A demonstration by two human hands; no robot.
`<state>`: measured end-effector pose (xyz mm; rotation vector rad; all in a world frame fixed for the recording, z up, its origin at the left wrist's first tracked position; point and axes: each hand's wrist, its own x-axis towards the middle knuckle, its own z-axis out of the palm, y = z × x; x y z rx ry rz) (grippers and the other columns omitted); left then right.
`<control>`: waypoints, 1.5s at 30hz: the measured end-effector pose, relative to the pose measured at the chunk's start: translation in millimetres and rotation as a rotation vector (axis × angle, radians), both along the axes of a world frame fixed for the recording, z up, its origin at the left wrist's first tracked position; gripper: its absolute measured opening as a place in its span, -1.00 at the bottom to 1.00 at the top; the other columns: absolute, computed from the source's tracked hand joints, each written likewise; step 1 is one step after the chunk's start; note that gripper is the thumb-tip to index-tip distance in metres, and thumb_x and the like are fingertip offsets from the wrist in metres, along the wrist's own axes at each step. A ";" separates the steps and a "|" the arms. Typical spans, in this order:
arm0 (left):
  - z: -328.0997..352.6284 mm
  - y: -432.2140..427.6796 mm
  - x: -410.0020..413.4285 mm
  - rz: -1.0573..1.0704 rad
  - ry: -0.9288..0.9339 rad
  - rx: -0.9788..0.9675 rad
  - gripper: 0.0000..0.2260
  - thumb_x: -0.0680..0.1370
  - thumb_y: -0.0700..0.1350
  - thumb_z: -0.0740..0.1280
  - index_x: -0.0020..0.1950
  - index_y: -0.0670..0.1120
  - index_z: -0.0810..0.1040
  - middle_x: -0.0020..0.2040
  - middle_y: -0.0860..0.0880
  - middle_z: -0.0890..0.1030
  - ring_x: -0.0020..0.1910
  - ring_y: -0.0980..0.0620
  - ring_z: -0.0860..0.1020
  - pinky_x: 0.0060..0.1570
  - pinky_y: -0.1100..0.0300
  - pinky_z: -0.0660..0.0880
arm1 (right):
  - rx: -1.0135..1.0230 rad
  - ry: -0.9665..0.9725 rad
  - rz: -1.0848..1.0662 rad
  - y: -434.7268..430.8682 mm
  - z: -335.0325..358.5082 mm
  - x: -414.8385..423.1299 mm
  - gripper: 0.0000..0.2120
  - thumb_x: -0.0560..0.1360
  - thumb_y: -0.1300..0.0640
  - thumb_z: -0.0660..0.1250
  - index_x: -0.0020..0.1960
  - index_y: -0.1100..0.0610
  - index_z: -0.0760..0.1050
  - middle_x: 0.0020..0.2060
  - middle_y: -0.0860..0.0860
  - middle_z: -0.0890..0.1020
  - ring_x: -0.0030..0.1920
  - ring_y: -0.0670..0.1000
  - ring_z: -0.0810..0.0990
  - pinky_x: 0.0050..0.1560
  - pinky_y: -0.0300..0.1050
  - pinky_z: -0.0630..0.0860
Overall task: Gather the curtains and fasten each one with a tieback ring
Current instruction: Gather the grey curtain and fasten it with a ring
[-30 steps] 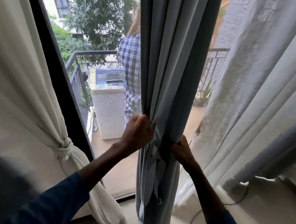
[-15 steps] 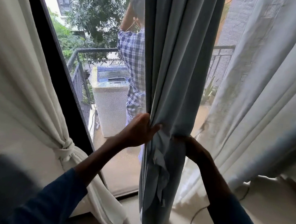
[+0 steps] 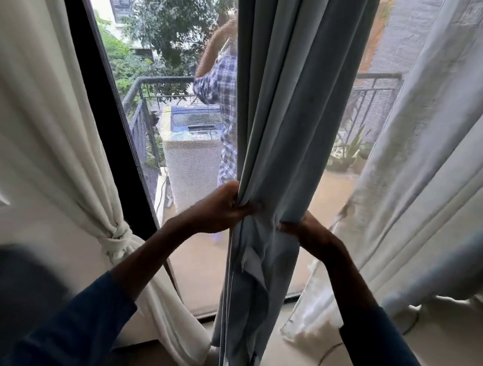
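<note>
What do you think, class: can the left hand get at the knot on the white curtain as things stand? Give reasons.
Probably yes, but only after letting go. The left hand grips the blue curtain; the knot sits down to its left, with open space between them.

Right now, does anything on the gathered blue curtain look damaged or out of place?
Yes. Just below the left hand and right hand, which both grip the blue curtain, a loose flap hangs out of the folds and shows a pale underside. It looks torn or unstitched, but I cannot tell which.
</note>
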<state>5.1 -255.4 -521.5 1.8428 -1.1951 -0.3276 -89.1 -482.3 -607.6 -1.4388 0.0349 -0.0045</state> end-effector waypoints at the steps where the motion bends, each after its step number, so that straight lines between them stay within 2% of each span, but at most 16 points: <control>1: -3.9 0.8 1.3 0.136 -0.083 0.027 -0.78 0.62 -0.11 0.36 0.04 -0.30 0.60 -0.04 -0.25 0.68 -0.02 -0.23 0.66 -0.10 -0.14 0.60 | -0.047 -0.020 -0.121 2.1 0.2 -2.4 -0.55 0.36 0.16 0.61 0.23 0.09 0.64 0.16 0.13 0.70 0.20 0.17 0.66 0.06 -0.06 0.63; 4: -18.0 -3.1 -1.1 0.479 -0.321 0.031 -0.60 0.60 0.01 0.35 -0.28 -0.26 0.45 -0.34 -0.28 0.57 -0.37 -0.29 0.56 -0.45 -0.02 0.42 | -0.287 -0.011 -0.457 7.3 -0.6 -9.4 -0.61 0.33 -0.04 0.64 0.06 0.12 0.69 -0.06 0.06 0.76 0.01 0.10 0.74 -0.10 -0.09 0.66; 7: -22.9 -14.0 -9.6 0.534 -0.446 0.019 -0.61 0.58 -0.10 0.34 -0.41 -0.18 0.35 -0.48 -0.26 0.48 -0.52 -0.26 0.48 -0.50 0.10 0.27 | -0.609 -0.001 -0.583 25.1 -7.3 -19.2 -0.65 0.53 -0.03 0.46 0.20 0.16 0.55 -0.02 0.05 0.71 -0.02 0.05 0.68 -0.04 0.01 0.60; 12: -22.9 -31.3 -11.9 0.449 -0.553 0.075 -0.66 0.51 -0.23 0.37 -0.45 -0.22 0.39 -0.53 -0.27 0.45 -0.55 -0.28 0.48 -0.49 0.20 0.21 | -0.703 -0.094 -0.402 50.2 -9.6 -30.0 -0.81 0.67 0.02 0.25 0.23 0.06 0.44 -0.06 -0.04 0.65 -0.18 -0.18 0.56 -0.19 -0.24 0.41; 16: -27.2 -34.6 -7.2 0.343 -0.614 0.032 -0.63 0.55 -0.21 0.35 -0.44 -0.24 0.38 -0.49 -0.33 0.46 -0.53 -0.33 0.45 -0.51 0.11 0.24 | -0.768 -0.121 -0.306 39.7 3.5 -29.7 -0.91 0.67 0.23 0.21 0.01 0.17 0.46 -0.19 -0.01 0.58 -0.28 -0.11 0.46 -0.19 -0.06 0.39; 20: -26.5 -34.1 -9.9 0.248 -0.682 -0.048 -0.50 0.59 -0.18 0.35 -0.44 -0.04 0.15 -0.55 -0.21 0.21 -0.55 -0.21 0.19 -0.42 0.14 0.08 | -0.931 -0.091 -0.331 32.9 13.6 -24.9 -0.82 0.64 0.16 0.28 -0.13 0.17 0.49 -0.23 0.14 0.63 -0.18 0.20 0.59 -0.12 0.19 0.51; 23: -31.9 -32.9 -8.6 0.209 -0.657 -0.153 -0.64 0.64 -0.11 0.29 -0.32 -0.08 0.27 -0.51 -0.11 0.22 -0.54 -0.16 0.20 -0.43 0.14 0.11 | -0.944 -0.076 -0.398 30.5 13.6 -22.8 -0.71 0.62 0.07 0.31 -0.18 0.24 0.50 -0.31 0.16 0.61 -0.21 0.25 0.60 -0.16 0.19 0.51; 25: -41.3 -31.3 -8.1 0.198 -0.640 -0.198 -0.86 0.63 -0.15 0.31 0.09 -0.17 0.38 -0.47 -0.12 0.36 -0.53 -0.12 0.35 -0.43 0.24 0.16 | -0.921 -0.050 -0.452 30.7 11.1 -22.3 -0.65 0.62 0.03 0.32 -0.21 0.28 0.49 -0.36 0.15 0.56 -0.29 0.21 0.54 -0.18 0.21 0.50; 27: -49.1 -33.7 -13.5 0.209 -0.585 -0.261 -0.49 0.61 -0.21 0.34 0.44 -0.22 0.12 -0.40 -0.16 0.49 -0.50 -0.05 0.44 -0.42 0.20 0.30 | -0.897 -0.033 -0.508 33.7 7.7 -21.8 -0.63 0.61 0.02 0.33 -0.23 0.27 0.47 -0.38 0.12 0.53 -0.32 0.18 0.50 -0.19 0.22 0.49; 29: -56.8 -37.1 -18.9 0.264 -0.624 -0.380 -0.44 0.63 -0.15 0.29 0.52 -0.23 0.08 0.01 -0.25 0.64 -0.06 -0.01 0.63 -0.10 0.24 0.53 | -0.891 -0.013 -0.562 38.6 4.6 -21.6 -0.64 0.62 0.02 0.32 -0.23 0.25 0.47 -0.36 0.11 0.55 -0.27 0.25 0.56 -0.19 0.19 0.50; 30: -61.7 -39.1 -23.0 0.282 -0.654 -0.444 -0.46 0.64 -0.12 0.27 0.53 -0.21 0.10 0.25 -0.19 0.56 0.20 0.05 0.56 0.15 0.33 0.50 | -0.886 -0.001 -0.586 40.4 3.0 -21.7 -0.64 0.62 0.01 0.31 -0.23 0.24 0.46 -0.35 0.10 0.55 -0.24 0.27 0.58 -0.20 0.17 0.50; 32: -72.3 -42.4 -26.7 0.313 -0.524 -0.545 -0.47 0.62 -0.17 0.33 0.49 -0.15 0.15 0.39 -0.11 0.46 0.23 0.03 0.61 0.21 0.32 0.51 | -0.866 0.013 -0.612 43.3 1.6 -22.6 -0.64 0.63 -0.02 0.29 -0.24 0.20 0.44 -0.37 0.06 0.54 -0.25 0.27 0.58 -0.22 0.12 0.48; 36: -75.7 -46.5 -33.7 0.463 0.063 -0.654 -0.41 0.50 -0.13 0.53 0.25 0.02 0.14 0.16 -0.25 0.59 -0.30 -0.05 0.68 -0.39 0.19 0.57 | -0.836 0.042 -0.655 49.8 3.6 -25.4 -0.57 0.55 -0.21 0.18 -0.33 0.07 0.35 -0.48 -0.08 0.43 -0.34 0.19 0.50 -0.28 -0.04 0.33; 39: -72.4 -45.3 -34.8 0.452 0.218 -0.543 -0.25 0.38 0.05 0.61 0.32 0.06 0.14 0.21 -0.18 0.62 -0.15 0.00 0.72 -0.19 0.06 0.67 | -0.923 0.073 -0.638 51.0 2.6 -28.1 -0.69 0.61 -0.03 0.30 -0.25 0.08 0.55 -0.33 0.06 0.65 -0.20 0.26 0.62 -0.22 0.01 0.44; 42: -64.6 -49.8 -26.4 0.460 -0.074 -0.181 -0.27 0.28 0.33 0.56 0.30 0.02 0.42 -0.03 0.10 0.68 -0.11 0.13 0.68 -0.16 0.16 0.61 | -1.066 -0.009 -0.497 54.7 4.5 -28.7 -0.82 0.53 0.25 0.31 0.04 0.11 0.67 -0.07 0.15 0.72 -0.05 0.27 0.66 -0.07 0.04 0.55; 45: -51.4 -53.8 -24.6 0.518 -0.276 0.007 -0.36 0.21 0.57 0.37 -0.06 0.05 0.60 -0.21 0.09 0.66 -0.16 0.03 0.67 -0.22 0.11 0.58 | -1.154 0.032 -0.242 55.9 10.1 -25.5 -0.76 0.53 0.31 0.24 0.17 0.27 0.56 0.03 0.26 0.66 0.01 0.33 0.62 -0.03 0.11 0.55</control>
